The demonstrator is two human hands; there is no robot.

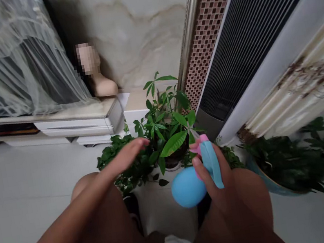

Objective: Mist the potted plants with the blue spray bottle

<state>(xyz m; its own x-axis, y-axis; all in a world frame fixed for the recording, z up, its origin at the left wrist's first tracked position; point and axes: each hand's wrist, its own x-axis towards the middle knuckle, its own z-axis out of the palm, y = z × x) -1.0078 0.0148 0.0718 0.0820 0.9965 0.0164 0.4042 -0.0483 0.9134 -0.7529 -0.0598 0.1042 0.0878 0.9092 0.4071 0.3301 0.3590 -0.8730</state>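
Note:
A blue spray bottle (188, 187) with a pink nozzle and a blue handle is in my right hand (224, 194). My fingers wrap round the handle, and the nozzle points forward at the leaves. My left hand (132, 152) reaches out flat at the left side of the green potted plant (165, 125), fingers stretched and holding nothing. Whether its fingertips touch a leaf I cannot tell. A large glossy leaf (174, 143) stands just ahead of the nozzle. Most of the plant's pot is hidden by foliage.
A white low cabinet (78, 121) bears a mannequin head (102, 83) and something draped in sheer cloth (32, 68). At the right rise a tall grey air conditioner (225, 36) and a cream curtain (305, 85). Another plant grows in a blue pot (271, 182).

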